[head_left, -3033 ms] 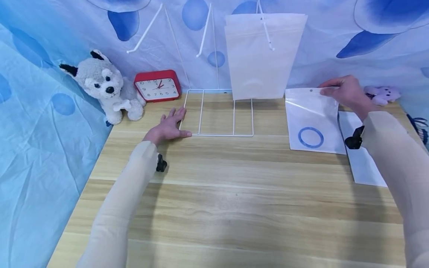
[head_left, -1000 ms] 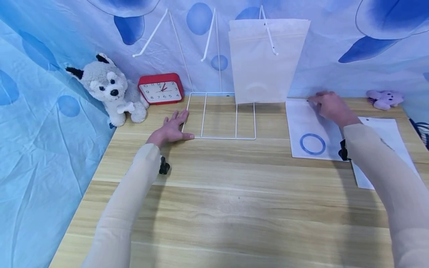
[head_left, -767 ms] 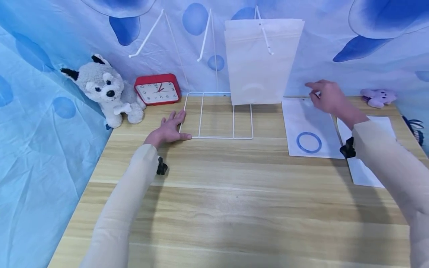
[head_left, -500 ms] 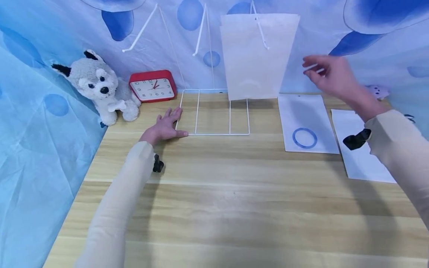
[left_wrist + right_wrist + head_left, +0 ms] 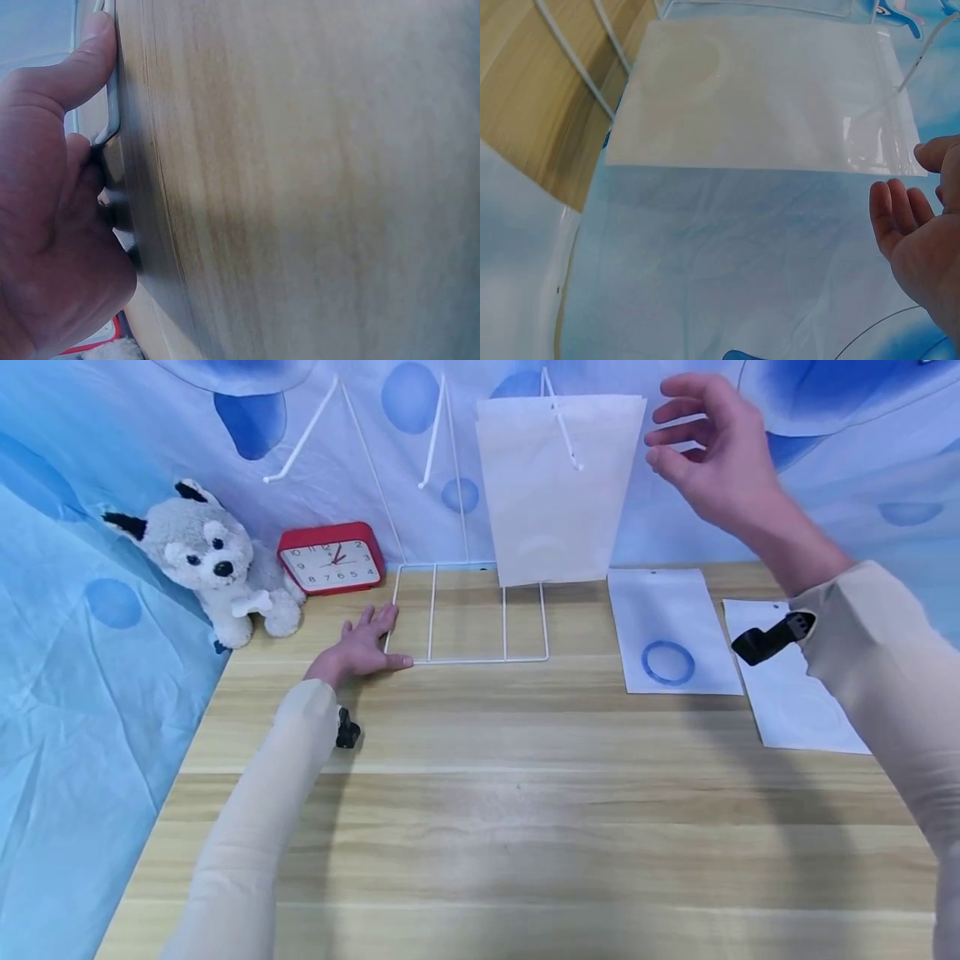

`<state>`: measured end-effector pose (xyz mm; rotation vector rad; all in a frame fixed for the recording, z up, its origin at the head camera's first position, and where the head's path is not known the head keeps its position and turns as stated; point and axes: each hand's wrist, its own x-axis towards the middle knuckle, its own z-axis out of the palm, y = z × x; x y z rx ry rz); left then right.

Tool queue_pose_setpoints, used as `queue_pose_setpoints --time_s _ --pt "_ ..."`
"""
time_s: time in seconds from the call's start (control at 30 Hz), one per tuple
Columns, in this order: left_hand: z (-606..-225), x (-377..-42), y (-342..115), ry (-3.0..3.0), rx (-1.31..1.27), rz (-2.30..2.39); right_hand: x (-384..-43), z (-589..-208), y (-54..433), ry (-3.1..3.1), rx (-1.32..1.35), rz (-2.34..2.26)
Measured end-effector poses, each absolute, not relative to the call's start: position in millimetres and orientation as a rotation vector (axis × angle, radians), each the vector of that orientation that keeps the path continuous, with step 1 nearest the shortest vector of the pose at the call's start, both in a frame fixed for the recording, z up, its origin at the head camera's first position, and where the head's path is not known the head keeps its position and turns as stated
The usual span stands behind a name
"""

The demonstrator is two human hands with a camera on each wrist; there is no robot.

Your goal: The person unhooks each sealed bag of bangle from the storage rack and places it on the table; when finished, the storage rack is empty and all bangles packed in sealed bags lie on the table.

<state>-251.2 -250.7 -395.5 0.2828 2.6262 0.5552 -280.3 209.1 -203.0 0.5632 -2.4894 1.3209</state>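
Observation:
My left hand [image 5: 352,647] rests with spread fingers on the front left corner of a white wire rack [image 5: 480,662]; the left wrist view shows the thumb [image 5: 90,64] along the rack's wire. Several white flat bags [image 5: 558,518] hang from the rack's right hook. Raised beside their upper right edge, my right hand [image 5: 720,452] holds nothing, its fingers loosely bent. In the right wrist view, its fingertips are close to the hanging bag's [image 5: 780,97] edge; touching or not, I cannot tell.
A white bag [image 5: 652,610] with a blue ring [image 5: 667,644] showing lies right of the rack. Another bag [image 5: 780,693] lies further right, partly behind the right forearm. A red clock [image 5: 333,558] and a plush husky [image 5: 217,564] stand left. Two bare hooks [image 5: 303,431] jut forward.
My right hand has left the bag with the blue ring on the table and risen up and left to the hanging bags. My left hand stays on the rack.

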Motion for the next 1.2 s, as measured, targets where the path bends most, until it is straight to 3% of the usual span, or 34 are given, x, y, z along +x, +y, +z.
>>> queue_pose_setpoints --time_s 0.6,1.2 --pt "-410 -257 -241 2.634 0.296 0.584 -296 -216 203 -2.353 0.508 1.469" --pt "-409 -255 -241 2.644 0.294 0.581 -297 -207 190 -2.429 0.567 1.421"
